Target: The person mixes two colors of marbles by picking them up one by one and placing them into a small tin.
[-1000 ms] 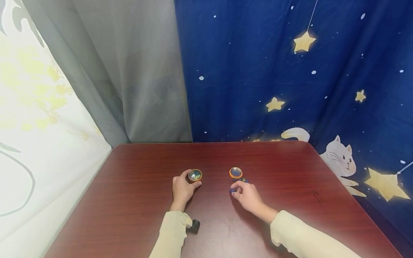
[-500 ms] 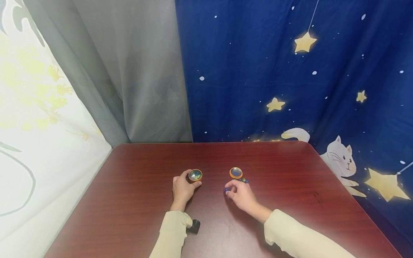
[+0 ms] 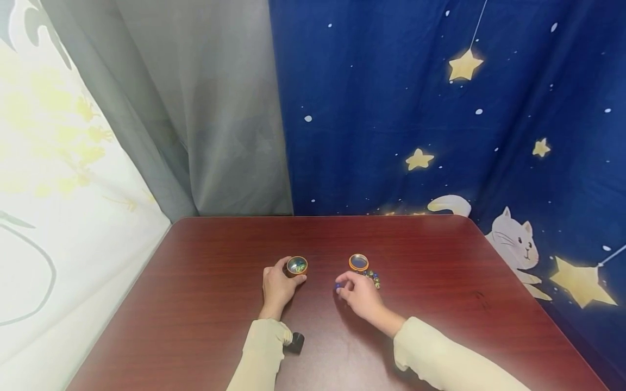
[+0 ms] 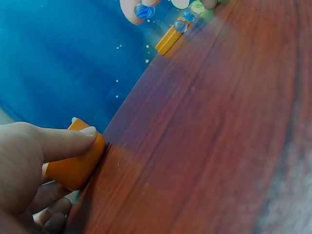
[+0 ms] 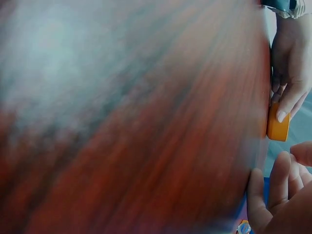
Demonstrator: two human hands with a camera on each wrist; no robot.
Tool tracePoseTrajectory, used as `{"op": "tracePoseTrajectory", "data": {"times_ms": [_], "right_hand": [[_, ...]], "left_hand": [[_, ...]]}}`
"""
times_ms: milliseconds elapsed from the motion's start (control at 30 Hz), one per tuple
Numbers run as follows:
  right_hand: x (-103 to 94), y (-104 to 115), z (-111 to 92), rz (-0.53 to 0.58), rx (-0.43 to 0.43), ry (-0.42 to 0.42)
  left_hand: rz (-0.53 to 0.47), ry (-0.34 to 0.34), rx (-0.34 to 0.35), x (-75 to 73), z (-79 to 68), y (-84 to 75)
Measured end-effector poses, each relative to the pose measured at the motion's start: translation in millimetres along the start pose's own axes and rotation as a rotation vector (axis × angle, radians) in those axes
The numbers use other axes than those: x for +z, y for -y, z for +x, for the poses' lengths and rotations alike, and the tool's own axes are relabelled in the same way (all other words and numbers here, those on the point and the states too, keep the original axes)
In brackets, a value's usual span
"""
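My left hand (image 3: pixel 279 285) grips a small round orange tin (image 4: pixel 78 168), thumb on one side and fingers around the other. In the head view the tin stands with its mouth up, and green and blue marbles (image 3: pixel 299 267) lie inside. My right hand (image 3: pixel 364 297) pinches a blue marble (image 4: pixel 145 11) between thumb and index finger, above the table to the right of the tin. In the right wrist view this marble is hidden.
An orange ring-shaped lid (image 3: pixel 359 262) lies beyond my right hand. Several blue and green marbles (image 3: pixel 374 277) are gathered beside it, partly covered by the hand. The dark red table (image 3: pixel 220 326) ends at curtains. A black wrist device (image 3: pixel 296 343) sits at my left cuff.
My right hand has moved left with the blue marble, closer to the tin, uncovering more of the loose marbles by the lid. My left hand and the tin have stayed put.
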State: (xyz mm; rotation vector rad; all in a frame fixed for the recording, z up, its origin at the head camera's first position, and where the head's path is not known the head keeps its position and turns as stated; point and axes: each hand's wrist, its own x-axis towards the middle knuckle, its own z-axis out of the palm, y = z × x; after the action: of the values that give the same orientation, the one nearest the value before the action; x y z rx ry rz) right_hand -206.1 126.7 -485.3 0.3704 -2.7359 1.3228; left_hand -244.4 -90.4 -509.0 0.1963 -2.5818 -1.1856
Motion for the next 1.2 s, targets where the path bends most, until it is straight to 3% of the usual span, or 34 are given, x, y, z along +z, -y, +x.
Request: {"op": "tracePoseTrajectory", "data": {"times_ms": [367,1200], "right_hand": [[7.4,1,6,0.148,0.038,-0.014],[25.5,12,21,0.282,0.075,0.038]], "left_hand": [[-0.002,-0.002,0.002,0.0,0.1,0.9],[-0.001,0.0,-0.005,1.6,-0.1,0.8]]}}
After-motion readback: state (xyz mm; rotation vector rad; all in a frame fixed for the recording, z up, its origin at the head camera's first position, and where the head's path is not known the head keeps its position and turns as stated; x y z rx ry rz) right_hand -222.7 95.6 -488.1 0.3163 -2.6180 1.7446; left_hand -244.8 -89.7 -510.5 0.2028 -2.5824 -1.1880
